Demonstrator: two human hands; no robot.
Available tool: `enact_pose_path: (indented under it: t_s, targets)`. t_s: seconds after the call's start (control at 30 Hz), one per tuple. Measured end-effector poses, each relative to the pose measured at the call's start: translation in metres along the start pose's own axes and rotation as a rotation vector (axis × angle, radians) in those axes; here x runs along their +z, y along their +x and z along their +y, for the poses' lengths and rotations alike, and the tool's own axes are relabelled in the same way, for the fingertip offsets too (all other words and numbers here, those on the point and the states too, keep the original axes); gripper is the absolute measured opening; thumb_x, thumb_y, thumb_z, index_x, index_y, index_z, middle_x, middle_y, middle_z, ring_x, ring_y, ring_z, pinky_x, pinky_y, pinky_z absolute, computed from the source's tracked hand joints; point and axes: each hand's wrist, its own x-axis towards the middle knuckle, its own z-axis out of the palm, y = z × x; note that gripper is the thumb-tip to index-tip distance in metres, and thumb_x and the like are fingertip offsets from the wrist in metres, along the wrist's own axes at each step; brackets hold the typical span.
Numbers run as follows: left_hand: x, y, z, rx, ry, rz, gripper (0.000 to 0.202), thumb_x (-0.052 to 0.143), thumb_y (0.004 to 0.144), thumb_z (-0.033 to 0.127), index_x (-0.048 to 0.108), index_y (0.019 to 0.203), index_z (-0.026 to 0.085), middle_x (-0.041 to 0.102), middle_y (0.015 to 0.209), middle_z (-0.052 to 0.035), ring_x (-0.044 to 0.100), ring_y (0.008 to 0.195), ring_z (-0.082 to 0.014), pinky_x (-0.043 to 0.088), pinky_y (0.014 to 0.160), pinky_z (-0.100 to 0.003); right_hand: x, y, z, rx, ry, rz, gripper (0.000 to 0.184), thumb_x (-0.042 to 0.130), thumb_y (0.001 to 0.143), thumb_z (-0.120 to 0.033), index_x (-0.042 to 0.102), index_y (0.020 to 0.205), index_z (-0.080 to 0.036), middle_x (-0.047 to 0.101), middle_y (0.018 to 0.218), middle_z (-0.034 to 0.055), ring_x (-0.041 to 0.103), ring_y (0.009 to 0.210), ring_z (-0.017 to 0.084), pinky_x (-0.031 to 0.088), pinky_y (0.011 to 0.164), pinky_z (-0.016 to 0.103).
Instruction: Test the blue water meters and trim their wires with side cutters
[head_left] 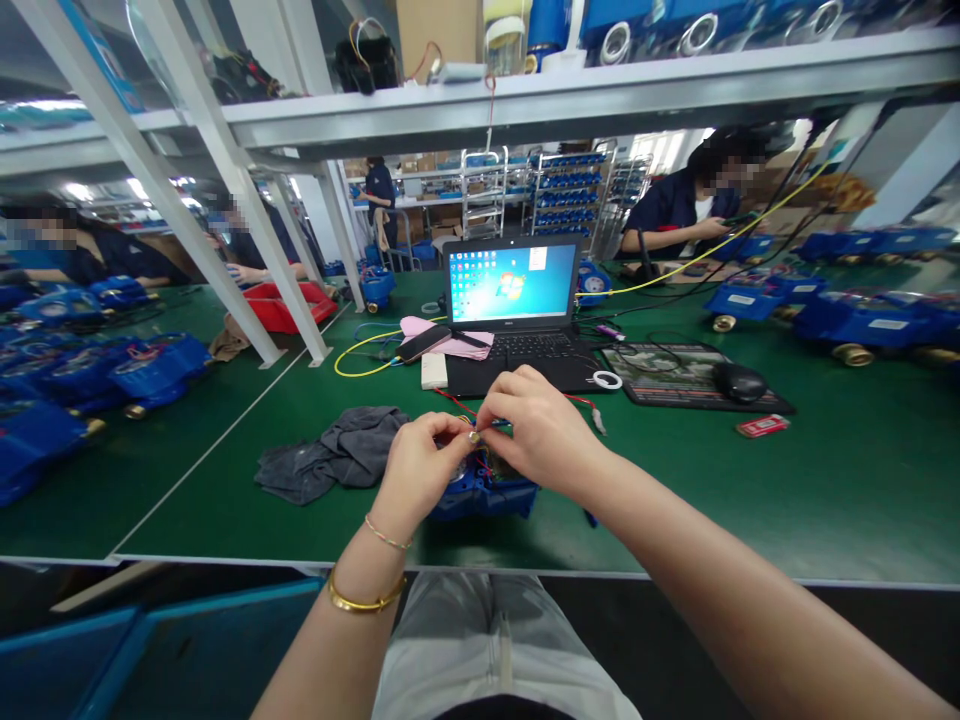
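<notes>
In front of me on the green bench lies an open blue housing [484, 497] with small parts and thin wires inside. My left hand [424, 465] is closed in a pinch above its left side. My right hand [536, 430] pinches from the other side, and the fingertips of both hands meet on thin wires over the housing. The exact spot gripped is hidden by the fingers. A red wire with a pale connector [598, 420] comes out beyond my right hand. Left of my hands lies a crumpled dark grey cloth [334, 452].
An open laptop [511, 290] stands behind my hands, with a pink cloth [480, 345] and a small white box [433, 370] at its left. To the right are a mouse [739, 382] and a red-and-white item [763, 426]. Blue units [161, 367] line both sides; co-workers sit beyond.
</notes>
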Motion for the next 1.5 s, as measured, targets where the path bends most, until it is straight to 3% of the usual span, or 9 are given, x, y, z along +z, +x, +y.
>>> enact_pose_path:
  t_s: [0.23, 0.37, 0.57, 0.77, 0.93, 1.13, 1.3, 1.4, 1.5]
  targets:
    - [0.003, -0.002, -0.001, 0.040, 0.065, 0.012, 0.012, 0.058, 0.077, 0.024, 0.064, 0.069, 0.017, 0.063, 0.071, -0.0008, 0.056, 0.070, -0.0163, 0.039, 0.065, -0.027, -0.019, 0.011, -0.009, -0.217, -0.358, -0.178, 0.013, 0.058, 0.087, -0.016, 0.066, 0.078, -0.015, 0.058, 0.089, 0.0087, 0.043, 0.089, 0.023, 0.025, 0.057, 0.032]
    - [0.000, -0.001, -0.001, 0.095, 0.075, -0.012, 0.012, 0.060, 0.074, 0.018, 0.067, 0.084, 0.019, 0.062, 0.075, 0.0007, 0.057, 0.072, -0.0153, 0.042, 0.067, -0.026, -0.025, 0.017, -0.005, -0.220, -0.348, -0.241, 0.012, 0.058, 0.087, -0.017, 0.067, 0.079, -0.016, 0.058, 0.089, 0.0088, 0.042, 0.088, 0.022, 0.025, 0.057, 0.032]
    - [0.005, 0.007, -0.001, 0.170, 0.190, 0.026, 0.011, 0.061, 0.075, 0.015, 0.059, 0.064, 0.019, 0.056, 0.069, 0.0013, 0.054, 0.072, -0.0158, 0.039, 0.066, -0.027, -0.031, 0.024, -0.009, -0.340, -0.433, -0.322, 0.007, 0.061, 0.085, -0.014, 0.068, 0.086, -0.017, 0.057, 0.087, 0.0090, 0.043, 0.090, 0.023, 0.025, 0.058, 0.032]
    - [0.011, 0.007, -0.001, 0.207, 0.277, 0.067, 0.013, 0.060, 0.075, 0.010, 0.055, 0.066, 0.018, 0.053, 0.070, 0.0001, 0.051, 0.074, -0.0181, 0.034, 0.065, -0.029, -0.032, 0.031, -0.010, -0.433, -0.434, -0.363, 0.006, 0.064, 0.082, -0.013, 0.067, 0.083, -0.018, 0.057, 0.089, 0.0084, 0.045, 0.092, 0.024, 0.023, 0.056, 0.033]
    - [0.010, 0.006, -0.001, 0.213, 0.268, 0.033, 0.012, 0.059, 0.076, 0.009, 0.061, 0.070, 0.019, 0.054, 0.072, 0.0001, 0.052, 0.077, -0.0184, 0.037, 0.068, -0.030, -0.031, 0.032, 0.000, -0.396, -0.358, -0.357, 0.008, 0.063, 0.080, -0.013, 0.067, 0.085, -0.018, 0.057, 0.090, 0.0078, 0.047, 0.089, 0.024, 0.032, 0.061, 0.032]
    - [0.004, 0.005, -0.005, 0.189, 0.176, -0.006, 0.014, 0.054, 0.078, 0.008, 0.062, 0.073, 0.018, 0.059, 0.079, -0.0003, 0.056, 0.080, -0.0152, 0.042, 0.074, -0.027, -0.044, 0.010, 0.024, -0.200, -0.159, -0.068, 0.018, 0.050, 0.088, -0.013, 0.066, 0.079, -0.015, 0.062, 0.082, 0.0071, 0.052, 0.080, 0.020, 0.040, 0.073, 0.031]
    - [0.000, 0.001, -0.004, 0.204, 0.135, -0.022, 0.008, 0.058, 0.078, 0.015, 0.064, 0.077, 0.018, 0.059, 0.079, 0.0001, 0.057, 0.078, -0.0142, 0.044, 0.071, -0.026, -0.038, -0.070, 0.065, 0.254, -0.171, 0.189, 0.028, 0.043, 0.092, -0.030, 0.065, 0.080, -0.017, 0.065, 0.078, 0.0050, 0.061, 0.073, 0.020, 0.044, 0.067, 0.030]
    - [0.000, -0.002, -0.005, 0.218, 0.134, 0.047, 0.010, 0.058, 0.081, 0.024, 0.065, 0.076, 0.019, 0.058, 0.080, -0.0009, 0.056, 0.080, -0.0154, 0.043, 0.075, -0.028, -0.015, -0.126, 0.082, 0.548, -0.253, 0.185, 0.038, 0.038, 0.091, -0.043, 0.066, 0.086, -0.018, 0.066, 0.086, 0.0081, 0.062, 0.079, 0.025, 0.047, 0.070, 0.036]
    - [0.000, -0.007, -0.010, 0.223, 0.172, 0.165, 0.012, 0.056, 0.081, 0.026, 0.065, 0.076, 0.019, 0.055, 0.084, -0.0025, 0.054, 0.084, -0.0174, 0.041, 0.080, -0.031, 0.014, -0.160, 0.080, 0.715, -0.277, 0.106, 0.055, 0.034, 0.088, -0.053, 0.060, 0.114, -0.011, 0.062, 0.108, 0.0155, 0.059, 0.100, 0.031, 0.048, 0.084, 0.043]
